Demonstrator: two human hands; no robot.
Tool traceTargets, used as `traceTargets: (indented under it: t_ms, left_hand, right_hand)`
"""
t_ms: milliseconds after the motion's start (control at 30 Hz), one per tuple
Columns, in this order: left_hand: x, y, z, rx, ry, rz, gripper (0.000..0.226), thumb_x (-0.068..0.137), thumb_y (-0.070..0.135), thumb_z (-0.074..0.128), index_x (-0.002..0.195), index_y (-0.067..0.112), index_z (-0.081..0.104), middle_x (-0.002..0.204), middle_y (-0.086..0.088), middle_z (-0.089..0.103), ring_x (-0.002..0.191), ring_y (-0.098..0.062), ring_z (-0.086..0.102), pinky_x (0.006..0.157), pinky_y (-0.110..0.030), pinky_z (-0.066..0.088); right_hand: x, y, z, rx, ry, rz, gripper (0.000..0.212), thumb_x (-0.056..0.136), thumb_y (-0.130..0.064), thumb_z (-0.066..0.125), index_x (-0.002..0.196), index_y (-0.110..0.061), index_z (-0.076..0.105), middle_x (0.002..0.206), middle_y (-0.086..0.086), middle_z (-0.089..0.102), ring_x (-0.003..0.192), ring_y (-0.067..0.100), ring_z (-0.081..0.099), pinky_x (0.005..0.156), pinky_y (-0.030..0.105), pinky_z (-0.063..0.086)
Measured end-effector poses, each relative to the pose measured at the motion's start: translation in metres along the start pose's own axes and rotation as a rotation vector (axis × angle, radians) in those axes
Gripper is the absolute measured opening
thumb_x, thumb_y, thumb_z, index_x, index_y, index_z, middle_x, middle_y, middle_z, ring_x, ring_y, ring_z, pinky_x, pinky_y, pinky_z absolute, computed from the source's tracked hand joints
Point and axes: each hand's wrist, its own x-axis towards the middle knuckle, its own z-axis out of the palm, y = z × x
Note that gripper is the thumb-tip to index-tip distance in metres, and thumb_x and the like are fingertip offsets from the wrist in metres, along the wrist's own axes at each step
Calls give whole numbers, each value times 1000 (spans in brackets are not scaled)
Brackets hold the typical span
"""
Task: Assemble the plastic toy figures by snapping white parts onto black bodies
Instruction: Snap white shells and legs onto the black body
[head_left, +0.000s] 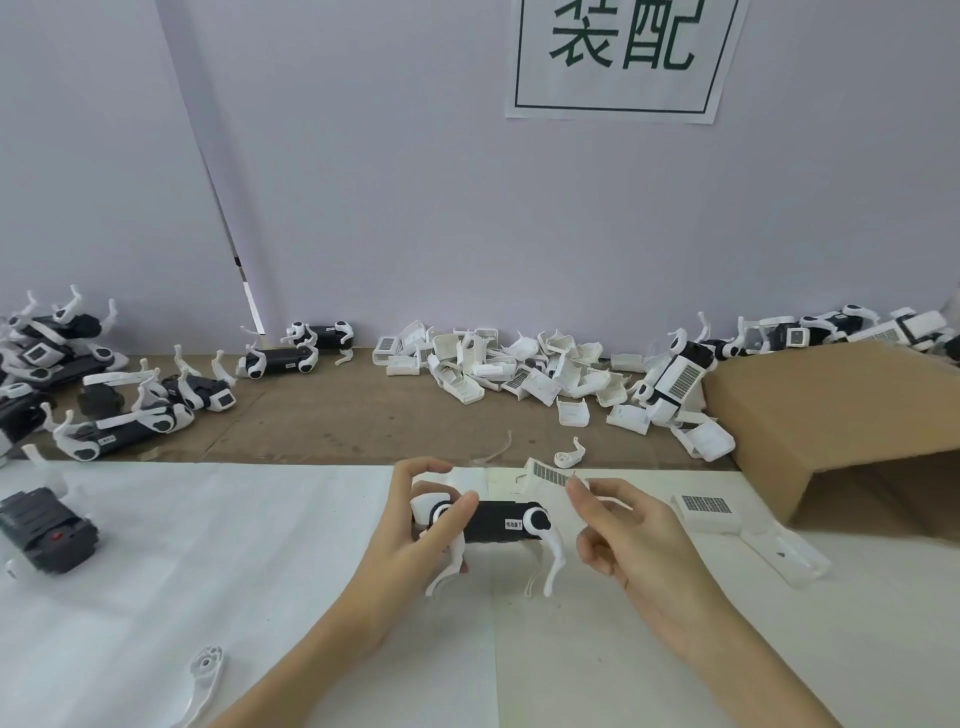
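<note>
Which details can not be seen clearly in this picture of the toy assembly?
- Head view: the left hand covers the front end of the black body.
- The label on that body is too small to read.
- The right hand's fingers hide part of the white cover.
- The sign is cut off by the top edge.

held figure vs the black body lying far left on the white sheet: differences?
The held figure is gripped at one end by the left hand; the black body lies untouched on the white sheet. The held figure has white legs hanging down; the black body shows little white. The black body has a red spot; the held figure has a small white label. Both are long black bodies.
</note>
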Motion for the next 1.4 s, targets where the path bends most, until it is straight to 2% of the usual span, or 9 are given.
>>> traceTargets:
  t_ms: [100,233,400,567,733,1000,1100,1200,1400]
  left_hand:
    - [-2,4,0,-12,-38,38,63,78,52,80,130,37,48,110,-5,66,78,-28,71,71,-29,58]
    - [-2,8,4,10,-37,57,65,69,46,89,125,35,58,103,0,72,84,-13,68,67,-18,52]
    - [-5,7,9,126,-56,199,43,76,42,85,111,24,67,98,-1,67,86,-15,63,74,-17,49]
    - [-6,5,10,156,-75,233,50,80,44,86,119,23,64,100,-1,66,92,-20,64,77,-21,53]
    - [-7,0,12,187,-108,235,49,82,42,85,121,23,62,101,2,65,94,-27,64,81,-23,55]
    - [-6,-1,10,252,-223,218,56,89,43,80,136,34,52,102,4,70,92,-29,65,86,-28,55]
    - [-5,-3,8,268,-222,210,57,88,46,79,137,35,52,102,4,69,93,-29,64,89,-33,55]
    - [-5,-4,6,263,-215,172,58,88,52,77,138,41,50,105,3,69,95,-23,65,87,-26,54]
    - [-5,-4,2,234,-233,96,67,88,59,70,146,45,41,129,11,69,126,-14,65,111,-37,50]
  right_hand:
    - [1,2,6,58,47,-24,58,72,-61,78,82,-5,65,89,5,75,82,18,75,80,31,53]
    - [-1,0,9,270,80,-18,44,69,-45,87,62,-17,55,96,13,78,102,29,77,99,34,50]
    - [1,0,11,306,143,-96,51,70,-44,85,96,-7,62,96,9,79,90,28,77,88,35,55]
    - [6,-1,16,321,209,-51,48,70,-69,74,67,-21,75,70,0,56,71,15,58,78,33,53]
    - [7,-3,22,548,114,-10,50,68,-54,85,87,-9,71,91,11,74,90,22,75,78,32,61]
    - [7,-6,20,-89,311,-269,49,71,-50,88,100,-20,61,66,-1,71,55,12,64,57,21,48]
    - [0,-5,15,-301,128,-432,43,88,-72,62,112,-35,62,98,-13,73,91,7,69,79,15,49]
    - [-11,6,18,-523,-74,-517,42,107,-52,35,145,-41,51,126,-25,54,128,3,49,105,18,37]
    - [-16,16,28,-684,-99,-695,41,103,-27,50,142,-27,62,127,-17,53,118,18,55,89,50,55]
